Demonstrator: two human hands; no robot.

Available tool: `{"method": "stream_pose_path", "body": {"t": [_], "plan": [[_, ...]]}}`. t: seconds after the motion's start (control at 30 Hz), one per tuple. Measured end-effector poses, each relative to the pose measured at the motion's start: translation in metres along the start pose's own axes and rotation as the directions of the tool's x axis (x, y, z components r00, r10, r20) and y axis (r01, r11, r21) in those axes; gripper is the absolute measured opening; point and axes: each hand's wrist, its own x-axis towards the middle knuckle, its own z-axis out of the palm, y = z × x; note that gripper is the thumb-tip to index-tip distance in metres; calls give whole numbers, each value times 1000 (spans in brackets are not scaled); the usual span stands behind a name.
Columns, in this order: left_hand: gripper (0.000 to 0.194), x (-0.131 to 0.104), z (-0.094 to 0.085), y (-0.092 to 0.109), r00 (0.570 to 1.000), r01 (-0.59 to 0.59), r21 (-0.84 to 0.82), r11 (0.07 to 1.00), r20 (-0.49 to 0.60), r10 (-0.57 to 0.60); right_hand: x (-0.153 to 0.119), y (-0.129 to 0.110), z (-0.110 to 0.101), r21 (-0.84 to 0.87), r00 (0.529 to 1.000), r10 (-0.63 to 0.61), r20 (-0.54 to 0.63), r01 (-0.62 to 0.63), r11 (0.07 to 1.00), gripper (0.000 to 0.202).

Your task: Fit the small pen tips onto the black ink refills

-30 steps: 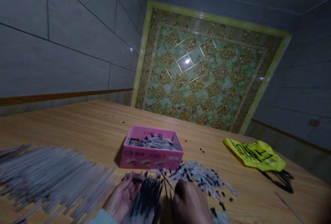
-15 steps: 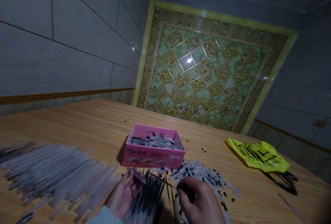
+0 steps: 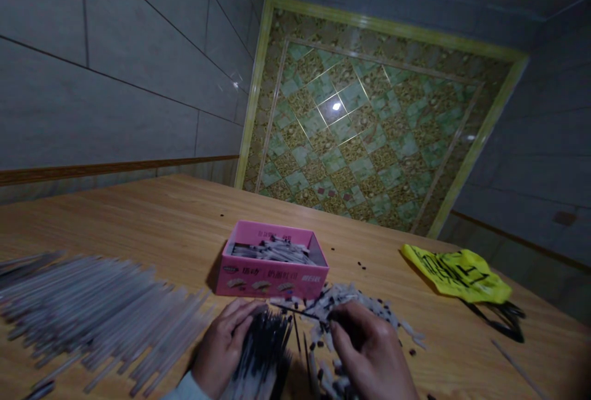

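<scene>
My right hand [image 3: 369,348] is closed, thumb and fingers pinching a thin black rod that looks like a pen refill [image 3: 298,311]. The refill points left, across toward my left hand. My left hand [image 3: 226,344] has its fingers curled and its thumb pressed in; whatever lies inside is hidden. It rests against the left side of a dense bundle of dark-topped refills [image 3: 265,344]. Just beyond stands a pink cardboard box [image 3: 272,280], open at the top, with many slim grey-and-black pen pieces [image 3: 281,250] in it.
Many clear tubes, like pen barrels [image 3: 101,314], lie spread at left. A heap of short whitish and black pieces [image 3: 353,298] lies behind my right hand. Farther right are a yellow bag [image 3: 457,274] with black straps and a single thin stick [image 3: 514,363]. Tiled walls surround the wooden table [image 3: 170,215].
My left hand has turned from palm-up, with a greyish piece at its fingers, to knuckles-up beside the bundle. My right hand has shifted slightly right with the refill.
</scene>
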Motion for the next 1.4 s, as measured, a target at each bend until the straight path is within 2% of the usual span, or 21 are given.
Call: {"method": "stream_pose_path", "body": {"t": [0.1, 0.3, 0.6, 0.73, 0.8, 0.9, 0.97, 1.0, 1.07, 1.13, 1.23, 1.3, 1.4], "plan": [[23, 0, 0, 2, 1000, -5, -1, 1000, 9, 5, 0, 1, 0, -15, 1000, 7, 19, -6, 1000, 14], [27, -1, 0, 5, 992, -104, 94, 990, 75, 97, 0, 0, 3, -70, 997, 33, 74, -28, 997, 13], [34, -4, -1, 8, 954, -280, 303, 911, 193, 229, 1, -2, 4, -125, 998, 31, 51, -24, 992, 12], [37, -6, 3, 15, 944, -286, 273, 919, 247, 220, -1, -3, 9, -102, 997, 34, 69, -27, 994, 13], [34, -8, 6, 16, 948, -258, 206, 944, 245, 206, -1, -2, 17, -21, 995, 19, 101, -16, 1000, 13], [32, -10, 8, 13, 961, -198, 164, 966, 224, 159, 3, 4, 32, 263, 993, 10, 120, -41, 964, 15], [31, -9, 8, 8, 976, -147, 174, 974, 183, 115, 9, 15, 40, 415, 996, 50, 72, -76, 907, 29], [30, -8, 7, 6, 983, -123, 183, 975, 157, 95, 12, 22, 43, 431, 997, 76, 26, -80, 899, 30], [29, -6, 5, 3, 992, -85, 196, 977, 109, 64, 16, 40, 47, 325, 995, 97, -40, -79, 943, 28], [28, -5, 4, 0, 996, -58, 199, 978, 76, 43, 18, 60, 51, 58, 994, 104, -41, -102, 993, 19], [27, -3, 4, -2, 999, -31, 189, 981, 44, 23, 14, 84, 61, -281, 987, 152, 60, -130, 951, 15], [27, -3, 4, -4, 999, -29, 184, 982, 41, 22, 9, 93, 70, -343, 977, 152, 147, -94, 935, 22], [27, -4, 5, -5, 998, -45, 180, 983, 44, 38, 2, 98, 81, -322, 969, 115, 218, -40, 946, 27]]}}
